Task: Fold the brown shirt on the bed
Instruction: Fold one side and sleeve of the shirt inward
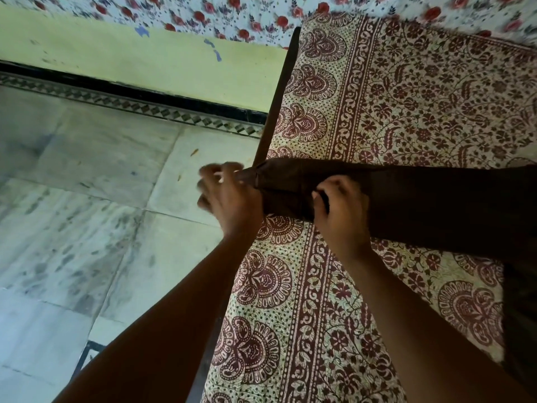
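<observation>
While I look down through the head camera, I count one brown shirt [421,205] lying across the bed [406,97], its narrow end reaching the bed's left edge and its wider part running off toward the right side of the view. I see no box, basket or other container here, so the shirt sits in nothing; it rests straight on the patterned bedsheet [305,301], which is cream with maroon flower and paisley print. I count two bare hands, both at the narrow end of the shirt. My left hand [229,196] is just past the bed's edge, over the floor [87,199], with the fingers [212,171] curled loosely and somewhat blurred; its fingertips meet the tip of the cloth, where a small fold or cuff shows, but I cannot tell for sure whether it is pinching the cloth or only touching it. My right hand [340,207] lies on top of the shirt just beside the left one, fingers bent and pressed down into the fabric, gripping a bunch of it. A dark wooden bed frame [279,94] runs along the sheet's left border. Beyond it I see pale stone floor tiles, one yellow-green wall [145,59] with a black skirting strip, and one floral cloth [203,10] with red roses along the top.
</observation>
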Tool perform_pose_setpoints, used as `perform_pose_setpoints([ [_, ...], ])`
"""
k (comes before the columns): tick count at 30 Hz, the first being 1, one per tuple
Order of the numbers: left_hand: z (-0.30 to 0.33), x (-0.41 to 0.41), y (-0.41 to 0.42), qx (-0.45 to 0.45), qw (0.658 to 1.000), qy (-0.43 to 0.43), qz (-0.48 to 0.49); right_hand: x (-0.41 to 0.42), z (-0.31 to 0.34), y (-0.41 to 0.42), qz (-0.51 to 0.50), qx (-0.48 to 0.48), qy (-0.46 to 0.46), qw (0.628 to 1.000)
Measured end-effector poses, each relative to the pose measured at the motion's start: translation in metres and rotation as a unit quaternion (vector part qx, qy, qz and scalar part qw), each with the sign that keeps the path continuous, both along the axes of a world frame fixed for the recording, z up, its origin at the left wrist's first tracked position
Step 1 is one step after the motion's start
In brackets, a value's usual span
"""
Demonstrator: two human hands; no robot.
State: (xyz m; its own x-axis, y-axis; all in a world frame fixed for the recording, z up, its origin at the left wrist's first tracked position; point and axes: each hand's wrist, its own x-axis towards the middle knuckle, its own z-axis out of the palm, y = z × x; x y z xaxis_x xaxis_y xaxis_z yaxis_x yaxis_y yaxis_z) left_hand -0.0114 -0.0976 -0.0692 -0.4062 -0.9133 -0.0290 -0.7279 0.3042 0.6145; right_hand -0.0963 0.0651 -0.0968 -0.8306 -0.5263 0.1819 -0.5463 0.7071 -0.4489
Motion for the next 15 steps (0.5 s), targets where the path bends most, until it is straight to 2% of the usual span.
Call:
perform_pose_setpoints([
  [1, 0.0, -0.003, 0.007, -0.062, 0.99, 0.018, -0.121, -0.004, 0.001, 0.0, -0.067, 0.011, 0.018, 0.998],
  [3, -0.008, -0.011, 0.016, -0.113, 0.931, 0.004, -0.346, -0.01, -0.004, 0.002, -0.202, 0.05, -0.007, 0.978],
  [5, -0.023, -0.014, 0.02, -0.122, 0.882, -0.087, -0.448, -0.008, -0.013, 0.003, -0.244, 0.108, -0.064, 0.962],
  [6, -0.032, -0.014, 0.021, -0.12, 0.876, -0.125, -0.449, -0.003, -0.019, 0.005, -0.214, 0.139, -0.072, 0.964],
  [8, -0.043, -0.009, 0.023, -0.11, 0.891, -0.154, -0.413, 0.01, -0.026, 0.012, -0.082, 0.18, -0.052, 0.979],
  [11, -0.044, -0.011, 0.027, -0.085, 0.918, -0.179, -0.345, 0.018, -0.023, 0.038, 0.137, 0.168, -0.006, 0.976],
  [12, -0.04, -0.015, 0.032, -0.097, 0.917, -0.193, -0.335, 0.014, -0.021, 0.051, 0.148, 0.157, 0.013, 0.976],
  [13, -0.035, -0.02, 0.037, -0.122, 0.911, -0.198, -0.34, 0.008, -0.019, 0.065, 0.104, 0.145, 0.033, 0.983],
  [15, -0.027, -0.028, 0.048, -0.168, 0.888, -0.167, -0.393, -0.007, -0.019, 0.092, -0.096, 0.133, 0.034, 0.986],
])
